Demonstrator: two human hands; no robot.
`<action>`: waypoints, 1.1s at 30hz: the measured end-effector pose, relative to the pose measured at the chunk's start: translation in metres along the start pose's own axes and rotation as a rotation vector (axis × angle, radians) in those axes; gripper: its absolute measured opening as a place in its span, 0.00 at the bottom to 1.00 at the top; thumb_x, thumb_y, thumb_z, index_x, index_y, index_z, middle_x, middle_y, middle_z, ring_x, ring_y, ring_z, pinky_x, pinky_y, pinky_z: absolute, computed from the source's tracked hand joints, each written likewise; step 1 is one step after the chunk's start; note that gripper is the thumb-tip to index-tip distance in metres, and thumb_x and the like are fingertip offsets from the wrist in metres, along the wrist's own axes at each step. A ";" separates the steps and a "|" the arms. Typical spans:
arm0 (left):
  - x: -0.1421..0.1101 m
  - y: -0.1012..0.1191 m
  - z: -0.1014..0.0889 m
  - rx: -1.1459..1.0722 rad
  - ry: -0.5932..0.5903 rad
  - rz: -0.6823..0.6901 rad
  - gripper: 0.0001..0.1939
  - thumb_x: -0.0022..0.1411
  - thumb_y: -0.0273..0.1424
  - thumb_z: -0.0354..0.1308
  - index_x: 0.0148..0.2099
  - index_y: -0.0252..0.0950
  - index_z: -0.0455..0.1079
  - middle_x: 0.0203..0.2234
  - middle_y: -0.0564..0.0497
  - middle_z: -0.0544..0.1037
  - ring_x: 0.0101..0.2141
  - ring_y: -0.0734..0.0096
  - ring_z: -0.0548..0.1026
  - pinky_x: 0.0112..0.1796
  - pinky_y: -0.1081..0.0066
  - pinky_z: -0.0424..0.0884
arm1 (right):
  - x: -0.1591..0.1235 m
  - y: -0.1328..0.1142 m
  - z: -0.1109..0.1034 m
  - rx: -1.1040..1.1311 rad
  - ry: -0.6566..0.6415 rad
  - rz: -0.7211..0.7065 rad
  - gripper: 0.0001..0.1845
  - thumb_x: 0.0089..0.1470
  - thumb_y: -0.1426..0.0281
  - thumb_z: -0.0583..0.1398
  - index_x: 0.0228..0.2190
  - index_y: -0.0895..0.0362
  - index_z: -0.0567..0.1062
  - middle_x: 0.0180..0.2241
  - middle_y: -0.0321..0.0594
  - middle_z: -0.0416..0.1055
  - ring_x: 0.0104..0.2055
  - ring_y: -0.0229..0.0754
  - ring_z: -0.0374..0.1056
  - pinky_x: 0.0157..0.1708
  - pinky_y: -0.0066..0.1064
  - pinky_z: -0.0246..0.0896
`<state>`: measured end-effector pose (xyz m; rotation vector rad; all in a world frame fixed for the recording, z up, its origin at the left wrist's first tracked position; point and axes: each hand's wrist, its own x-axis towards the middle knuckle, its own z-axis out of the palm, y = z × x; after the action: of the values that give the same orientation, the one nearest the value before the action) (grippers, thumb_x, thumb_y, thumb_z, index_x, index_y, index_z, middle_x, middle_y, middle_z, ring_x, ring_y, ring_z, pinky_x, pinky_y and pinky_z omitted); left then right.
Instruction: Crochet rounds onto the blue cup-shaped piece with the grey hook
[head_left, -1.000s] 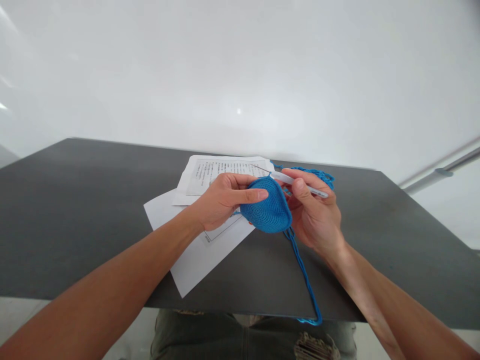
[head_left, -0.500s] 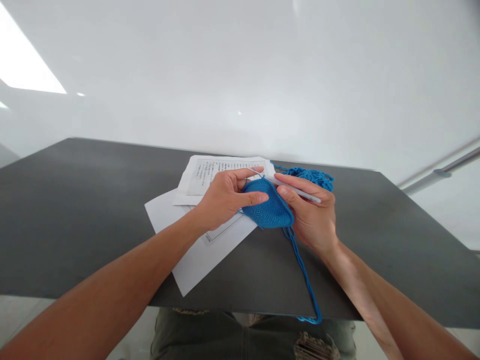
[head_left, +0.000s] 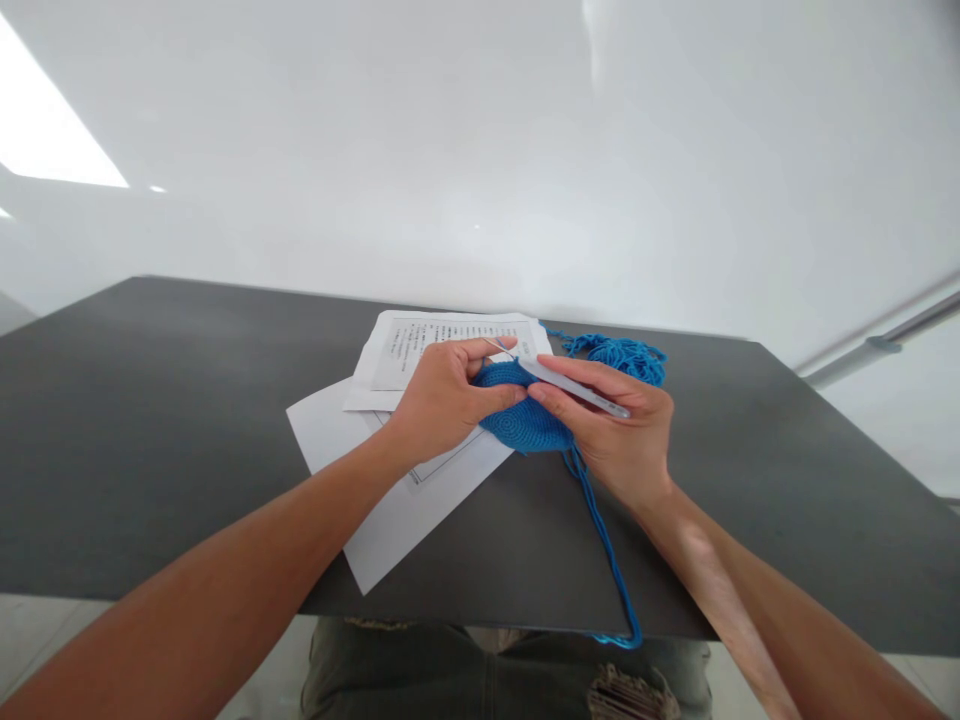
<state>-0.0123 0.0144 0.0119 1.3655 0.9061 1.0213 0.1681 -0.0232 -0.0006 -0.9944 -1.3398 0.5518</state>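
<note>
A round piece of blue crochet [head_left: 517, 425], worked in a spiral, is held above the table between my two hands. My left hand [head_left: 450, 390] pinches its left side, thumb in front and index finger stretched along the upper edge. In my right hand [head_left: 619, 415] is a crochet hook [head_left: 581, 388] with a pale grey handle, gripped like a pen. The hook's thin metal tip points left at the top edge of the crochet, near my left index finger. My right thumb touches the crochet close to my left thumb. Blue yarn strands [head_left: 604, 530] hang from the piece over the table's front edge.
Printed sheets of paper [head_left: 390, 520] lie overlapping on the dark grey table [head_left: 180, 430] beneath my left hand. A loose heap of blue yarn [head_left: 619, 355] rests behind my right hand. A white wall [head_left: 480, 150] rises along the table's back edge.
My right hand with the hook has moved left, and its thumb now meets the crochet near my left thumb. The crochet piece has shifted slightly left, more of it covered by my right hand.
</note>
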 end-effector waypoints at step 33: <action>-0.003 0.003 0.004 -0.300 -0.114 -0.184 0.17 0.47 0.38 0.79 0.35 0.32 0.81 0.26 0.49 0.79 0.32 0.65 0.77 0.37 0.66 0.75 | 0.003 0.003 0.003 0.416 0.073 0.271 0.10 0.46 0.64 0.78 0.33 0.52 0.88 0.32 0.40 0.85 0.31 0.40 0.80 0.37 0.33 0.79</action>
<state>-0.0099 0.0101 0.0150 1.0573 0.7441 0.8886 0.1661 -0.0178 -0.0018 -0.8439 -0.9751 0.9474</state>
